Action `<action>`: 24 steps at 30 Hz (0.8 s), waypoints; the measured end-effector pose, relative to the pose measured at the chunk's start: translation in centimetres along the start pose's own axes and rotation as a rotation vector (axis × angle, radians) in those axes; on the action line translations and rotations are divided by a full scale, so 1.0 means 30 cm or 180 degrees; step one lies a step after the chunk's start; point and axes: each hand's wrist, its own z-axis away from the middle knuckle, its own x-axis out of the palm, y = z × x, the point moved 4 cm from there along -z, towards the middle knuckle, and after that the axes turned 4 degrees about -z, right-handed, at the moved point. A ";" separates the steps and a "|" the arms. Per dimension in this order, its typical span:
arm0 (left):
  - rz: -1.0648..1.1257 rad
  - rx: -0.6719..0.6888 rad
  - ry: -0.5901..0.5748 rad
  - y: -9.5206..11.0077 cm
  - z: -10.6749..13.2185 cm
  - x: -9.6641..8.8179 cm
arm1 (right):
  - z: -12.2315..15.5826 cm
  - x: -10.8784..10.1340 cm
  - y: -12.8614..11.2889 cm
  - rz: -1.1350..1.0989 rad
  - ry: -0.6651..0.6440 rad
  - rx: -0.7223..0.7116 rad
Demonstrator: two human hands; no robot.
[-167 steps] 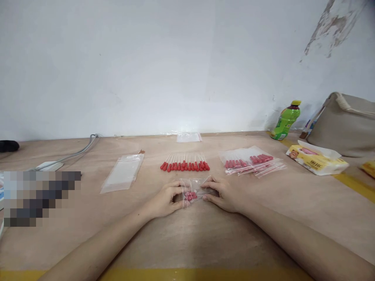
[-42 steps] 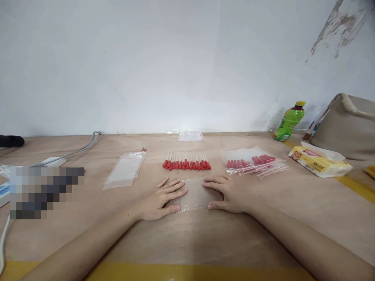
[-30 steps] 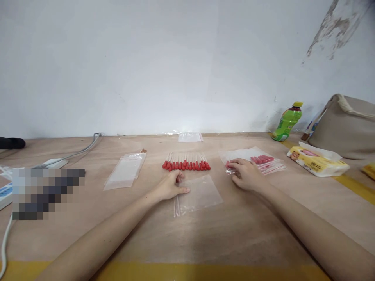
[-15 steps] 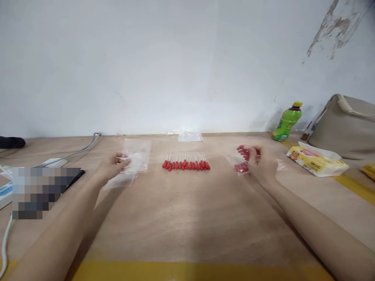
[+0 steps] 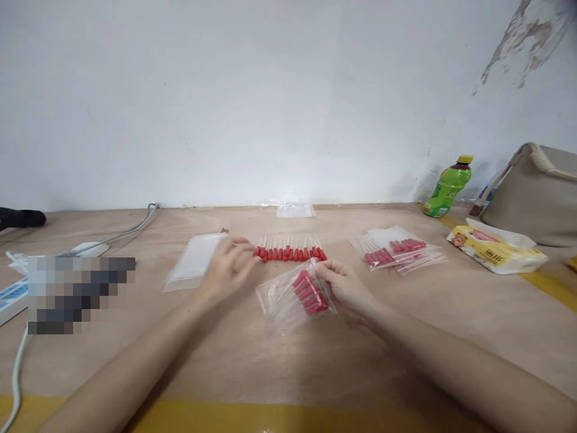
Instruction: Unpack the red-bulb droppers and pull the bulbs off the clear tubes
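Surface: plywood bench (image 5: pixel 288 367), white wall (image 5: pixel 225 90) behind, green bottle (image 5: pixel 447 187) far right. Bench centre: filled bag (image 5: pixel 288 297), pinched by right hand (image 5: pixel 347 288). Beside dropper row (image 5: pixel 291 253): left hand (image 5: pixel 228 267), blurred; grip indeterminate.

Nearer than the right hand's (image 5: pixel 345 288) pinch on the bag (image 5: pixel 288 297), the table (image 5: pixel 288 367) lies bare. Just beyond runs the stick row (image 5: pixel 291 253); rightward, filled bags (image 5: pixel 396 252); leftward, the left hand (image 5: pixel 229 270) and empty bags (image 5: pixel 193 263).

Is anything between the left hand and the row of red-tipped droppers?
Nothing visible. The left hand is just beside the left end of the row, with only bare table between them. The bag held by the right hand lies nearer the camera, off that line.
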 end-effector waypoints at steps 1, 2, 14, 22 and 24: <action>0.0261 0.0227 -0.0274 0.072 0.006 0.030 | -0.007 0.016 0.026 -0.0011 -0.0032 0.0140; 0.0507 0.0404 -0.0582 0.134 0.015 0.061 | -0.015 0.026 0.045 -0.0014 -0.0081 0.0235; 0.1619 0.0681 -0.1463 0.214 0.046 0.206 | -0.038 -0.037 0.066 0.0495 -0.1188 0.0030; 0.1306 0.0950 -0.1308 0.220 0.038 0.225 | -0.030 -0.046 0.094 0.0957 -0.1532 -0.0320; 0.1236 0.1016 -0.1246 0.221 0.036 0.230 | -0.029 -0.051 0.094 0.1175 -0.1410 -0.0614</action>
